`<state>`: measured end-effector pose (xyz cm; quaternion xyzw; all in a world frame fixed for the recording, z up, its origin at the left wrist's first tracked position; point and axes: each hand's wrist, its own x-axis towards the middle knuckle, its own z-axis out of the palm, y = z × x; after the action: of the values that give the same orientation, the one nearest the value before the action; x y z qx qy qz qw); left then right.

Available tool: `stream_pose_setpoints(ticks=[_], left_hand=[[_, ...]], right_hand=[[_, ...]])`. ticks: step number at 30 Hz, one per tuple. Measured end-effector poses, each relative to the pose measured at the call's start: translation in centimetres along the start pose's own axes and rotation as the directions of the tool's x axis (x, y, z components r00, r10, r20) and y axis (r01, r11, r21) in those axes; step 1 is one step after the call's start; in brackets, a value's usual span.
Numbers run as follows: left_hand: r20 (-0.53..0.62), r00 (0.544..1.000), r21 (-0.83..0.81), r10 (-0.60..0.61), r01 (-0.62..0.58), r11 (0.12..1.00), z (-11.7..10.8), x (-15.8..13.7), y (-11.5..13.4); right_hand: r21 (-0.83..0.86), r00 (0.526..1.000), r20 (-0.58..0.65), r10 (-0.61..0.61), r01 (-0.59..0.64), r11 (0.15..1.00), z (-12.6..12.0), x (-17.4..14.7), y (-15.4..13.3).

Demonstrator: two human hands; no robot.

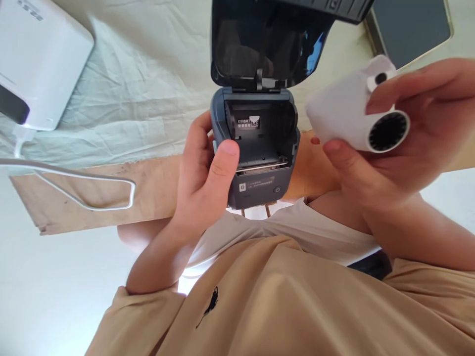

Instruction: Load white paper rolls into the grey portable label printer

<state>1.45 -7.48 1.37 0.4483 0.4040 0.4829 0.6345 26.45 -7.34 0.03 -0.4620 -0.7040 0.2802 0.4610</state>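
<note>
My left hand [208,178] is closed around the left side of a dark blue-grey label printer [260,193], thumb on its front rim. The printer's dark glossy lid [267,44] is swung up, and the compartment inside shows a small printed sticker [248,122] but no roll. To the right of the printer, apart from it, my right hand [404,148] grips a white label roll [341,111] between thumb and fingers. A round black core [388,131] shows at the roll's near end. Part of the roll is hidden behind my fingers.
A white device [44,54] with a plugged-in white cable [92,173] sits at the left on a pale green cloth [148,74]. A dark-screened flat device [411,29] lies at the upper right. The table's wooden edge [148,193] runs in front of me.
</note>
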Motion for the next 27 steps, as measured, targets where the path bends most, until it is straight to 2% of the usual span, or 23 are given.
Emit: stream_pose_setpoints(ticks=[1, 3, 6, 9, 12, 16, 18, 21, 23, 27], left_hand=[[-0.011, 1.0, 0.005, -0.01, 0.01, 1.0, -0.3, -0.2, 0.1], [-0.041, 0.999, 0.021, -0.033, 0.034, 0.999, -1.0, -1.0, 0.0], [-0.104, 0.992, 0.033, -0.068, 0.072, 0.997, -1.9, -2.3, -0.2], [-0.134, 0.988, 0.037, -0.077, 0.082, 0.996, -2.2, -2.9, -0.3], [-0.101, 0.99, 0.049, -0.101, 0.107, 0.993, -2.2, -2.9, -0.2], [-0.088, 0.985, 0.018, -0.149, 0.151, 0.988, -2.1, -2.7, 0.0], [-0.099, 0.984, 0.003, -0.146, 0.147, 0.989, -2.0, -2.7, 0.0], [-0.098, 0.986, -0.008, -0.133, 0.133, 0.991, -2.0, -2.8, -0.1], [-0.091, 0.988, -0.011, -0.122, 0.121, 0.993, -2.1, -2.9, -0.2], [-0.09, 0.987, -0.027, -0.13, 0.129, 0.991, -2.3, -2.9, -0.2]], right_hand=[[-0.024, 0.997, -0.007, -0.075, 0.075, 0.997, 0.3, -0.1, -0.1], [-0.056, 0.99, 0.055, -0.13, 0.133, 0.99, 0.7, -0.3, -0.3], [-0.073, 0.982, 0.18, -0.052, 0.066, 0.995, 1.0, -0.6, -0.6], [-0.124, 0.974, 0.224, -0.042, 0.071, 0.99, 1.1, -0.7, -1.1], [-0.187, 0.962, 0.264, -0.075, 0.127, 0.974, 1.2, -0.4, -1.4], [-0.349, 0.957, 0.252, -0.145, 0.229, 0.909, 1.2, 0.0, -1.1], [-0.337, 0.961, 0.242, -0.135, 0.214, 0.917, 1.1, -0.1, -0.8], [-0.209, 0.965, 0.253, -0.064, 0.119, 0.971, 1.0, -0.6, -0.7], [-0.19, 0.962, 0.272, -0.03, 0.084, 0.978, 1.1, -0.7, -0.9], [-0.258, 0.96, 0.27, -0.069, 0.142, 0.956, 1.4, -0.5, -1.2]])
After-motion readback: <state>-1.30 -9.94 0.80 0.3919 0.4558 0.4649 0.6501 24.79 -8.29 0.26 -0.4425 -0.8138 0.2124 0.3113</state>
